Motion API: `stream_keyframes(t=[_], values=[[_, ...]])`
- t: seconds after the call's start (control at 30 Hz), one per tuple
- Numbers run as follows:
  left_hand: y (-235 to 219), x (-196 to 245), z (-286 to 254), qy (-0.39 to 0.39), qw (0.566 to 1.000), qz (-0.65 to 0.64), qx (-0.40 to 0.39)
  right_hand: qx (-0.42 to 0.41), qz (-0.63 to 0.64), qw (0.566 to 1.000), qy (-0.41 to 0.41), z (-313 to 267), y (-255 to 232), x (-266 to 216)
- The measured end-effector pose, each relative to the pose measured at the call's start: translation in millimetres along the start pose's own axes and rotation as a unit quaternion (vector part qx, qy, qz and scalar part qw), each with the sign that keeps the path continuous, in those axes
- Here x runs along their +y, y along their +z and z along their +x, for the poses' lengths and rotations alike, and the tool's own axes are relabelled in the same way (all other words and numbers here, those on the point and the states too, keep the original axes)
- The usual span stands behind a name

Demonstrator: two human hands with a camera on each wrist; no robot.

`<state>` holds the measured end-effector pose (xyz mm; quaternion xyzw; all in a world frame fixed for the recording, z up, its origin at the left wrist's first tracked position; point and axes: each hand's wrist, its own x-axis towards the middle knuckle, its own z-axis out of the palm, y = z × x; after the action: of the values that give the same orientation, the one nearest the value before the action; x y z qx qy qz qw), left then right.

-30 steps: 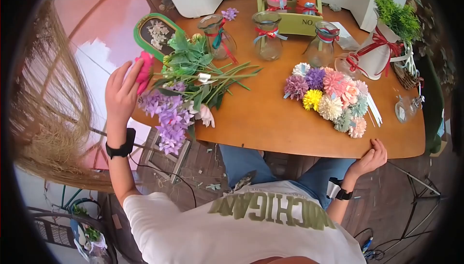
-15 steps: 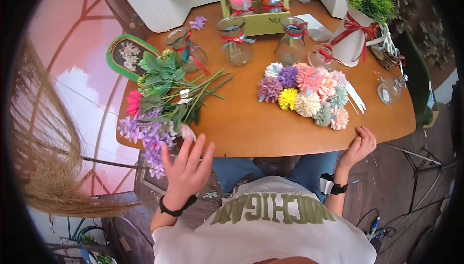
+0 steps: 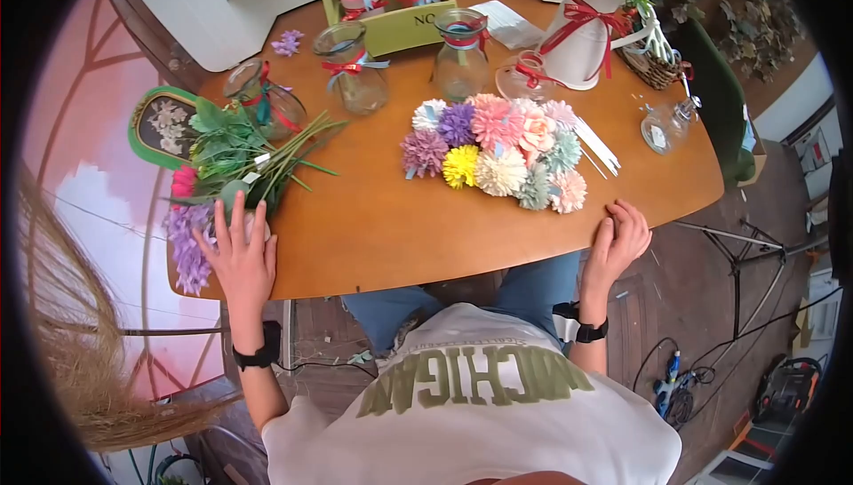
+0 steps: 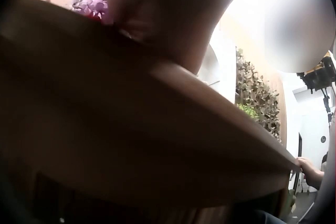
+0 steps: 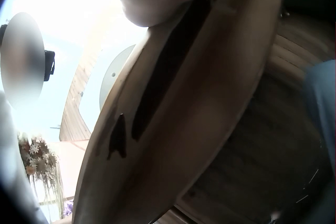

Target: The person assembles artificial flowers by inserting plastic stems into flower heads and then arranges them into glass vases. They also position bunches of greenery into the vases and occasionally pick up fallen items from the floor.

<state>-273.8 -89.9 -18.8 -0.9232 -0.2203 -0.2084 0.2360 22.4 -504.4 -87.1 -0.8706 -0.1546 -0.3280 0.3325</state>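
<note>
In the head view my left hand (image 3: 240, 258) lies palm down with fingers spread at the table's front left, its fingertips over the near edge of the flower bunch. Green stems (image 3: 298, 143) point right, a pink flower (image 3: 184, 182) and purple blossoms (image 3: 188, 245) lie left of the hand. Relaxed fingers of my right hand (image 3: 617, 241) rest on the table's front right edge, holding nothing. Nearest to it is a cluster of round blooms, with a yellow one (image 3: 460, 166) and a cream one (image 3: 500, 171). The left wrist view shows my left hand (image 4: 163, 14) at the table edge.
Three glass vases with ribbons, the middle one (image 3: 360, 85), stand along the back. Behind them is a green doll box (image 3: 400, 34). A green-rimmed oval frame (image 3: 142, 143) lies left. White sticks (image 3: 597, 147), a white potted plant (image 3: 569, 50) and a small glass bottle (image 3: 662, 130) are right.
My left hand has left the pink flower, swung down toward the body and come onto the table's front left. My right hand stays at the edge. The head view has shifted right.
</note>
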Motion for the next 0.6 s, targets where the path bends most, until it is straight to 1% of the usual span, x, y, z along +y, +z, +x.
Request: stream_keyframes(t=[0.03, 0.07, 0.1, 0.17, 0.2, 0.23, 0.27, 0.3, 0.33, 0.37, 0.4, 0.43, 0.47, 0.5, 0.53, 0.57, 0.6], values=[[-4, 5, -4, 0.008, 1.000, -0.001, 0.026, -0.013, -0.035, 0.999, 0.000, 2, -5, -2], [-10, 15, -6, 0.004, 0.999, -0.005, 0.044, -0.018, -0.039, 0.999, -0.006, 4, -12, -2], [-13, 22, -8, 0.005, 0.999, -0.009, 0.044, -0.017, -0.042, 0.999, -0.007, 8, -17, 0], [-21, 37, -10, 0.019, 0.995, -0.001, 0.093, -0.020, 0.042, 0.997, -0.061, 19, -27, 3], [-29, 46, -5, 0.020, 0.994, 0.004, 0.112, -0.023, 0.040, 0.997, -0.062, 26, -33, -2], [-30, 49, -4, 0.018, 0.994, 0.001, 0.107, -0.054, 0.086, 0.994, -0.046, 34, -39, -10], [-30, 52, -1, 0.027, 0.991, -0.048, 0.120, -0.083, 0.134, 0.987, -0.030, 42, -40, -17], [-31, 54, 2, 0.036, 0.986, -0.096, 0.132, -0.087, 0.133, 0.987, -0.030, 48, -38, -20], [-41, 64, 13, 0.045, 0.982, -0.125, 0.135, -0.118, 0.204, 0.971, -0.030, 53, -35, -24], [-44, 75, 20, 0.044, 0.982, -0.125, 0.133, -0.147, 0.275, 0.950, -0.031, 58, -29, -27], [-47, 86, 25, 0.034, 0.971, -0.199, 0.124, -0.176, 0.300, 0.937, -0.017, 60, -22, -31], [-50, 96, 30, 0.023, 0.955, -0.271, 0.116, -0.197, 0.314, 0.929, -0.015, 61, -12, -32], [-52, 105, 36, 0.021, 0.956, -0.269, 0.117, -0.223, 0.306, 0.925, -0.012, 63, -6, -40], [-55, 114, 41, 0.028, 0.945, -0.310, 0.096, -0.248, 0.299, 0.921, -0.009, 63, -1, -48], [-58, 122, 44, 0.034, 0.933, -0.350, 0.076, -0.249, 0.302, 0.920, -0.011, 61, 3, -53], [-60, 127, 47, 0.033, 0.934, -0.346, 0.079, -0.251, 0.282, 0.926, -0.030, 60, 9, -58], [-60, 132, 49, 0.013, 0.921, -0.383, 0.068, -0.251, 0.262, 0.931, -0.048, 59, 14, -62]])
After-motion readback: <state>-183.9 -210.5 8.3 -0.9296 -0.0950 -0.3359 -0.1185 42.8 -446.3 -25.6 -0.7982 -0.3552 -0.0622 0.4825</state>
